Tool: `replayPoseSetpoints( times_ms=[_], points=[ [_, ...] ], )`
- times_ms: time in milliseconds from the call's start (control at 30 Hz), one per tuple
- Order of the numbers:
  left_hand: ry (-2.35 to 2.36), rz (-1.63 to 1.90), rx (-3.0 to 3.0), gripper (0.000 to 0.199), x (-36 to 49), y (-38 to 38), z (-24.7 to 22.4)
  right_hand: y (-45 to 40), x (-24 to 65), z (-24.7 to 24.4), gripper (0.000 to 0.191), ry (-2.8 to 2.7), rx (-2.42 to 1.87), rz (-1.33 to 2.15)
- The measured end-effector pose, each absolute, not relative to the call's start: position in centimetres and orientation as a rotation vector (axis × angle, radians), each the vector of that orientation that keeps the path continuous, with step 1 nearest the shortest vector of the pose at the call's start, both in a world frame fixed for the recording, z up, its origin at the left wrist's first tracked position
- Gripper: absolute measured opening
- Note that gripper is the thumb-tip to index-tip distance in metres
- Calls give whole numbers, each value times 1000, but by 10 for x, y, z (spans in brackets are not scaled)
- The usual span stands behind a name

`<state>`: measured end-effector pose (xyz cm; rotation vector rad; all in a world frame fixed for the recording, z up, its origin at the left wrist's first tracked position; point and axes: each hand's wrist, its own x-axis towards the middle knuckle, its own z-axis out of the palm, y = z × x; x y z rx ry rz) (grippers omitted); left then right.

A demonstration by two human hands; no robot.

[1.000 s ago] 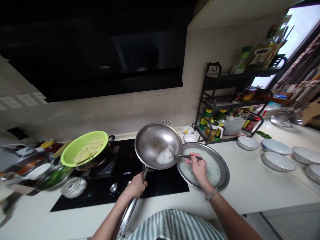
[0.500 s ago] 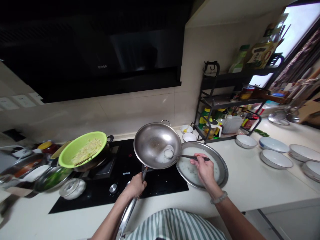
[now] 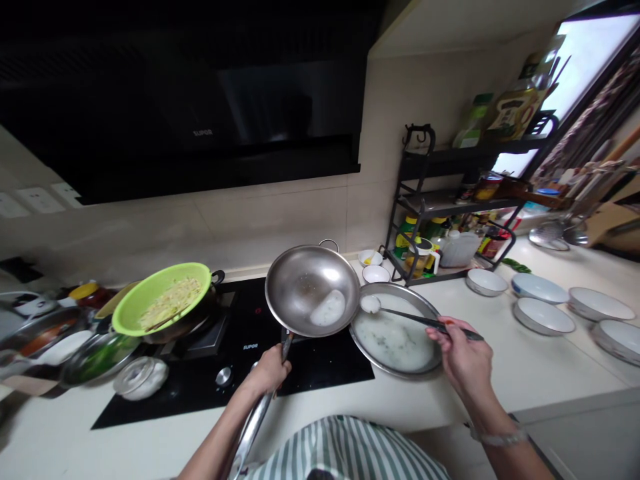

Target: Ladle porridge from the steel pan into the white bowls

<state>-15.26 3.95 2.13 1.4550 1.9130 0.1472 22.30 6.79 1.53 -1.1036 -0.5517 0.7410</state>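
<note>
My left hand (image 3: 271, 369) is wrapped round the long handle of a steel wok (image 3: 300, 283) above the black cooktop. A pale puddle of milky liquid (image 3: 329, 309) lies in the right part of the wok. In my right hand (image 3: 465, 357) is a ladle (image 3: 371, 305) with a dark handle. Its bowl is over the left rim area of a wide metal basin (image 3: 434, 308), just right of the wok, and looks whitish inside. White liquid with darker bits (image 3: 393, 337) fills the basin.
Left of the wok, a green colander (image 3: 125, 319) of bean sprouts rests on a pot. A lidded glass jar (image 3: 141, 378) stands on the cooktop (image 3: 330, 373). Several bowls (image 3: 544, 316) sit on the right counter. Behind the basin is a black spice rack (image 3: 423, 200).
My right hand has moved right, carrying the ladle out of the wok to over the basin. A white puddle now shows in the wok. My left hand keeps its hold.
</note>
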Motion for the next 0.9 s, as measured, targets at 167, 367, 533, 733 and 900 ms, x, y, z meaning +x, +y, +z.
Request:
replayPoseSetpoints(
  times_ms=[167,367,533,733,900],
  points=[
    [1924,140,1463,10,-152,39,23,47,241,3,30,-888,-1315,541],
    [1916,146,1406,11,-150,39,25,26,247,-9,15,-1501,-1123,190],
    [1917,143,1411,10,-150,38,26,26,248,-5,15,-1671,-1061,20],
    [1935,113,1476,8,-153,40,20,42,212,15,18,-1362,-1005,166],
    [1941,117,1473,9,-155,40,16,70,165,14,19,-1444,-920,398]
  ],
)
